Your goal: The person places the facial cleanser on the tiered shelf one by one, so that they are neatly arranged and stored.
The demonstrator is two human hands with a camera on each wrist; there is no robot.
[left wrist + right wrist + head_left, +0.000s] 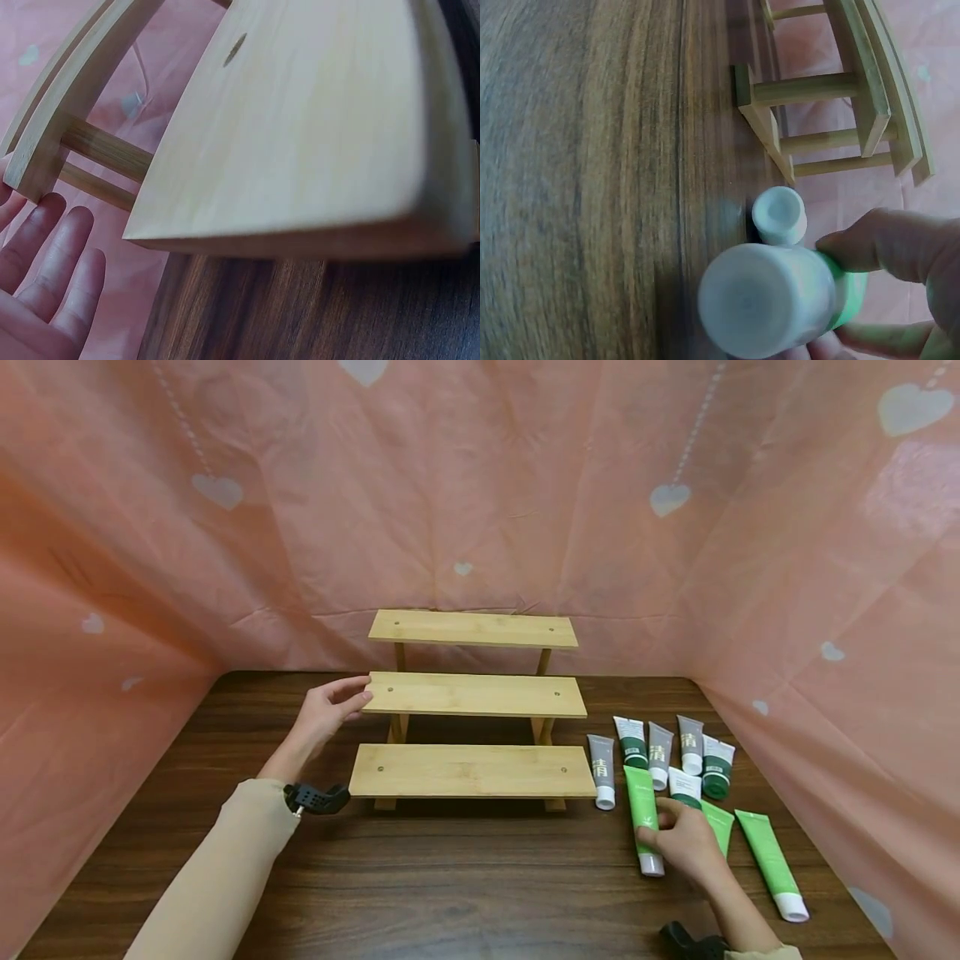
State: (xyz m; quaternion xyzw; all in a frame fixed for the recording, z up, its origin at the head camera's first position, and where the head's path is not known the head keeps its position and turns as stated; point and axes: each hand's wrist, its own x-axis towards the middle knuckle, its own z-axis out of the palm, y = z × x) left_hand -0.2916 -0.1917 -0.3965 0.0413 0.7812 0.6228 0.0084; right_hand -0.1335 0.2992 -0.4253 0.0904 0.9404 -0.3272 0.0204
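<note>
A three-tier wooden display rack [474, 695] stands on the dark wood table. My left hand [322, 714] holds the left end of its middle board, thumb at the front edge; in the left wrist view some of its fingers [64, 259] reach out beside that board. Over on the right, my right hand [688, 839] pinches a green squeeze tube [642, 810] with a white cap between thumb and fingers. The right wrist view has that tube's cap [748, 304] close up, with a second white cap [778, 214] just behind it.
A grey tube [602, 768] lies by the rack's bottom right corner. Several grey and white-and-green tubes [717, 764] lie behind my right hand. Another green tube [768, 860] lies to its right, and one [720, 823] is partly covered. A pink heart-patterned curtain [480, 510] encloses the table.
</note>
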